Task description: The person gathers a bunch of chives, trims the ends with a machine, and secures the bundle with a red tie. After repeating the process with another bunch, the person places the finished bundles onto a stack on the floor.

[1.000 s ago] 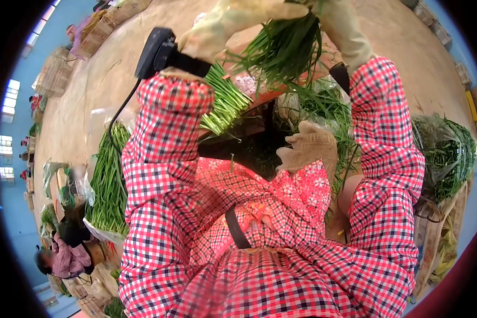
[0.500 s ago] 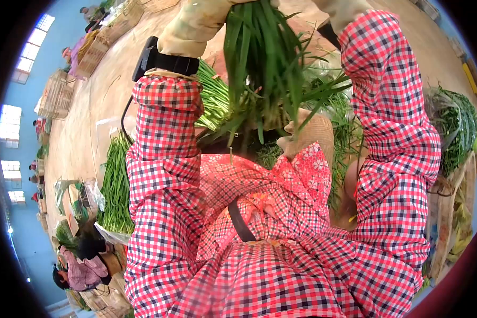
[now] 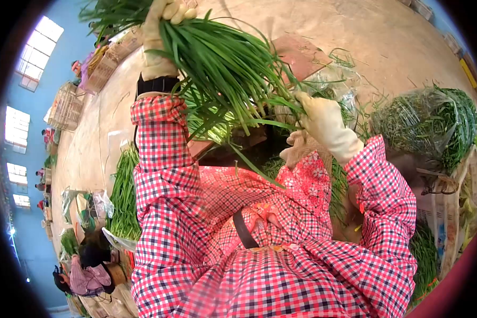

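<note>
My left hand [image 3: 161, 32], in a cream glove, is closed around a large bunch of garlic chives [image 3: 222, 58]. Some of the long green leaves stick out past the hand to the upper left, and the rest fan out to the lower right. At the lower right end of the bunch, my right hand [image 3: 326, 122], also gloved, has its fingers closed on a few leaf ends. Below the bunch, more chives [image 3: 209, 119] lie in front of my lap, partly hidden. Loose leaves hang down over the red apron [image 3: 238, 183].
A stack of chives [image 3: 124, 196] lies at my left. To the right stands a plastic-wrapped bundle of greens [image 3: 429, 124]. A reddish board [image 3: 299, 55] lies on the floor ahead. Another person [image 3: 90, 275] sits at lower left. Woven crates [image 3: 66, 106] line the left wall.
The bunch has swung from hanging down to lying slantwise, and my left hand has moved up and left with it. My right hand has come down to the leaf ends.
</note>
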